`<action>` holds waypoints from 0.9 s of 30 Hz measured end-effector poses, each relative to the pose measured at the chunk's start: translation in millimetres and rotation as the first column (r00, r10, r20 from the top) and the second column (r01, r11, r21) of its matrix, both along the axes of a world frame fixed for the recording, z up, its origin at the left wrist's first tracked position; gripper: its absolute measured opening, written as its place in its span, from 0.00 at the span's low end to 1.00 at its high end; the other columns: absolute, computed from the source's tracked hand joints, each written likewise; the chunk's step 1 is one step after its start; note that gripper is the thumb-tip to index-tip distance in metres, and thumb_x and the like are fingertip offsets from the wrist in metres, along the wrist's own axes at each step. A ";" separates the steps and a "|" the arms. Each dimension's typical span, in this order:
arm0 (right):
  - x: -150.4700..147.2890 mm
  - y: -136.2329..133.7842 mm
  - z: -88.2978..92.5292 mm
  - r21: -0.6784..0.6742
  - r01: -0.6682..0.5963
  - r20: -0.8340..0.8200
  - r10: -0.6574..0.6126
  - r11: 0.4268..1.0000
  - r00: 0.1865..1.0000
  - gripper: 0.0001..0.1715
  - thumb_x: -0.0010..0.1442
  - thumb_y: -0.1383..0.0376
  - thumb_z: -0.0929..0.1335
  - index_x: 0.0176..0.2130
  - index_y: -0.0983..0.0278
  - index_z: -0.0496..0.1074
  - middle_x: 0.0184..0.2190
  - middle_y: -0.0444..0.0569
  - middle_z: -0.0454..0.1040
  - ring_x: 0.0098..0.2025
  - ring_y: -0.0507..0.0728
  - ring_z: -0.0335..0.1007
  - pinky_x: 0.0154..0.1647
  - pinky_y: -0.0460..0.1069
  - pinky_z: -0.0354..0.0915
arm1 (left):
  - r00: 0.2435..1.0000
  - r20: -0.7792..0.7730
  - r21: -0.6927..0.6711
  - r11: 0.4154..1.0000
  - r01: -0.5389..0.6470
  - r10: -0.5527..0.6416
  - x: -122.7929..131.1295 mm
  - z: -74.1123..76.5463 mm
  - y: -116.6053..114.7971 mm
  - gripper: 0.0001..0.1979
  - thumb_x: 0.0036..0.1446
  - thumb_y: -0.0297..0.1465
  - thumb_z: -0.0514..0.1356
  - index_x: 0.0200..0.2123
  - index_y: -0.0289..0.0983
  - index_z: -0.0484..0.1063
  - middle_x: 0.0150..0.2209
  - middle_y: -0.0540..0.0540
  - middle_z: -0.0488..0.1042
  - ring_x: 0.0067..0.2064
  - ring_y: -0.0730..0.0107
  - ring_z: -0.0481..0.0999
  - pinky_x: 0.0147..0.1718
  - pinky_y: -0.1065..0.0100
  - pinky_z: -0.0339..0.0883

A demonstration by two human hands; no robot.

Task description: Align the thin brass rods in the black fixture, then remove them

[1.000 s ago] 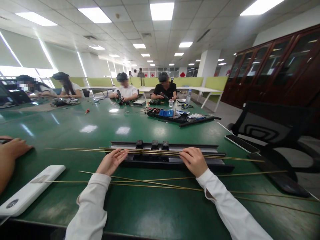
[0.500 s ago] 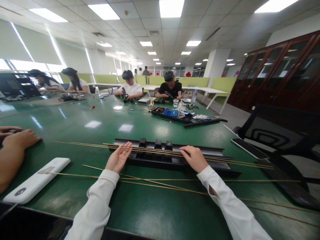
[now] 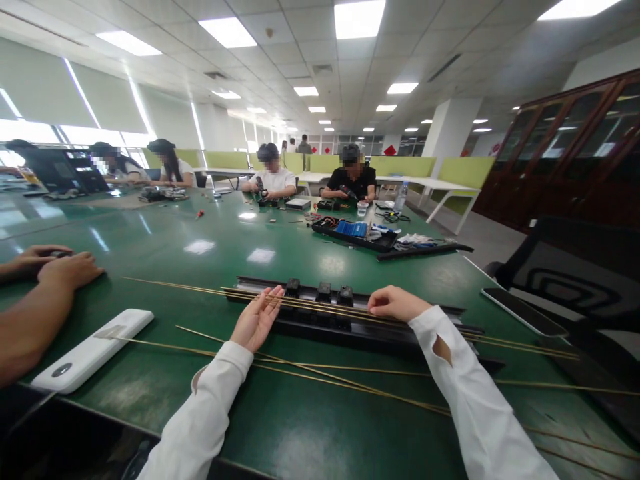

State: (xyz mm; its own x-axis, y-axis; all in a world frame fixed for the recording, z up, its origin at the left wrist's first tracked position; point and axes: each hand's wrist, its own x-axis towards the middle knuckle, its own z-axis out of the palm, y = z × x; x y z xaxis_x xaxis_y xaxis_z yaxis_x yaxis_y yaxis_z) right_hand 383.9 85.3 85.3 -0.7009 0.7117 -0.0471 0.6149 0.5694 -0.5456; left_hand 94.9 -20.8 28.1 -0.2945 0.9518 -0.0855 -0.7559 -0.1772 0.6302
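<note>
A small bundle of thin, long brass-coloured rods (image 3: pixel 325 307) lies sideways across my two hands. My left hand (image 3: pixel 258 320) has its palm turned up, and the rods rest on its stretched fingers near the thumb. Farther right, the curled fingertips of my right hand (image 3: pixel 395 303) pinch the same rods. Just beneath and behind them is a long black channel-shaped rail (image 3: pixel 300 327) with several black blocks (image 3: pixel 324 291) set in it. More loose rods (image 3: pixel 320 380) cross each other on the table, closer to me, partly hidden by my sleeves.
A white oblong device (image 3: pixel 100 347) lies on the green table (image 3: pixel 165 267) at left, near another person's hands (image 3: pixel 70 267). A phone (image 3: pixel 523 310) sits by the right edge, beside a black chair (image 3: pixel 590 273). Farther back is a black tray of parts (image 3: pixel 350 232); co-workers sit beyond.
The view has swung slightly left, so everything sits farther right. My right hand has curled more and its wrist has turned over the rods. My left hand still supports them.
</note>
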 end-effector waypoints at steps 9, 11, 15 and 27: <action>7.6 -1.5 1.9 0.000 0.036 0.040 -0.036 0.999 0.999 0.11 0.44 0.63 0.63 0.26 0.67 0.71 0.23 0.45 0.72 0.27 0.51 0.64 0.30 0.45 0.58 | 1.000 -0.008 0.024 1.000 0.000 0.000 1.8 -4.0 2.0 0.08 0.53 0.23 0.50 0.36 0.31 0.67 0.49 0.36 0.64 0.50 0.62 0.63 0.40 0.67 0.64; 8.8 -0.5 2.3 -0.006 0.039 0.056 -0.039 0.999 0.998 0.11 0.43 0.63 0.64 0.25 0.67 0.71 0.22 0.45 0.71 0.27 0.51 0.64 0.29 0.45 0.58 | 1.000 0.003 0.028 1.000 -0.004 0.004 2.1 -4.3 2.7 0.08 0.53 0.23 0.50 0.36 0.30 0.67 0.49 0.36 0.64 0.50 0.61 0.63 0.41 0.66 0.63; 11.5 2.0 1.8 -0.023 0.039 0.064 -0.037 0.999 0.997 0.10 0.43 0.62 0.64 0.26 0.66 0.71 0.22 0.45 0.71 0.27 0.51 0.63 0.29 0.45 0.58 | 1.000 0.016 0.030 1.000 0.000 -0.001 1.9 -4.9 3.7 0.08 0.53 0.23 0.50 0.35 0.30 0.67 0.48 0.36 0.65 0.50 0.61 0.63 0.42 0.66 0.63; 23.0 9.5 -4.4 -0.080 0.053 0.056 -0.049 0.995 0.997 0.11 0.42 0.61 0.64 0.26 0.66 0.70 0.23 0.45 0.71 0.28 0.52 0.64 0.31 0.46 0.58 | 1.000 0.027 0.012 1.000 -0.001 0.001 1.6 -3.9 2.7 0.09 0.54 0.24 0.49 0.36 0.30 0.68 0.48 0.36 0.65 0.50 0.61 0.63 0.42 0.67 0.63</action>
